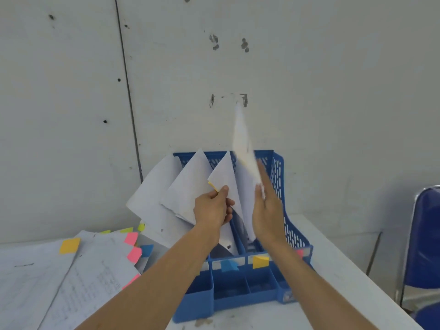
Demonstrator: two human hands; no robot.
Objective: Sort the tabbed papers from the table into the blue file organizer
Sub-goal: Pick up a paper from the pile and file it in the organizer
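Left hand (213,208) pinches sheet (226,175); right hand (266,210), seemingly, paper (242,144).

White table (338,270) bears blue organizer (238,297) and tabbed papers (71,282).

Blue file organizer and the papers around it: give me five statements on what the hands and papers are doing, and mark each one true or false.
1. The left hand grips a sheet that stands in the blue file organizer. True.
2. The right hand holds nothing. False: it holds a blurred sheet raised above the organizer.
3. The pile of tabbed papers lies to the right of the organizer. False: it lies on the table to its left.
4. The organizer's front rail carries a blue tab and a yellow tab. True.
5. The chair at the right edge is red. False: it is blue.
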